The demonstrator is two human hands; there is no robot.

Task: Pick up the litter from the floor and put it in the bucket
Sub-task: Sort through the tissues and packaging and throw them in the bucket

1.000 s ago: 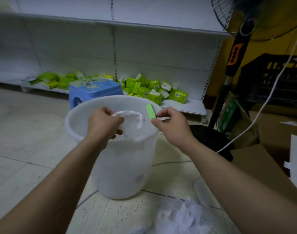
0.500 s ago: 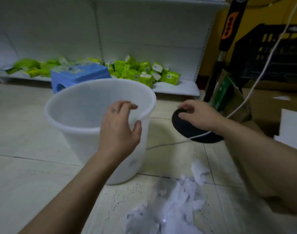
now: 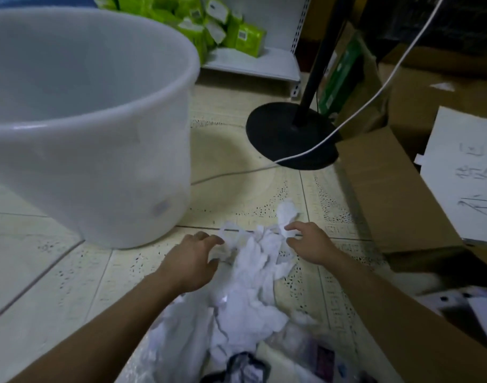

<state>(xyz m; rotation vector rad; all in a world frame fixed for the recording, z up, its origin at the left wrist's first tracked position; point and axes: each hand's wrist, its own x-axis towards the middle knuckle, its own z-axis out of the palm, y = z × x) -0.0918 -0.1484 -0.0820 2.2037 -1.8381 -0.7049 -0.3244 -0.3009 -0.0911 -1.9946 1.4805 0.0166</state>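
While both arms reach down to the tiled floor (image 3: 57, 286), a translucent white bucket (image 3: 98, 120) stands upright at ten o'clock, its contents not discernible. Left hand (image 3: 191, 261) at six o'clock, palm down, fingers spread and curled over the left edge of the litter (image 3: 253, 286), fingertips touching paper; nothing yet gripped. Litter: heap of crumpled white paper scraps on the floor between the hands, running back toward six o'clock, just beside the bucket's base. Right hand (image 3: 310, 244) at five o'clock, fingers loosely open, tips on the heap's far scraps. Black fan base (image 3: 281, 139) with white cable (image 3: 375, 87) at one o'clock. Cardboard box (image 3: 389, 189) at three o'clock. Green packets (image 3: 223, 26) on a low shelf (image 3: 253, 64) at twelve.
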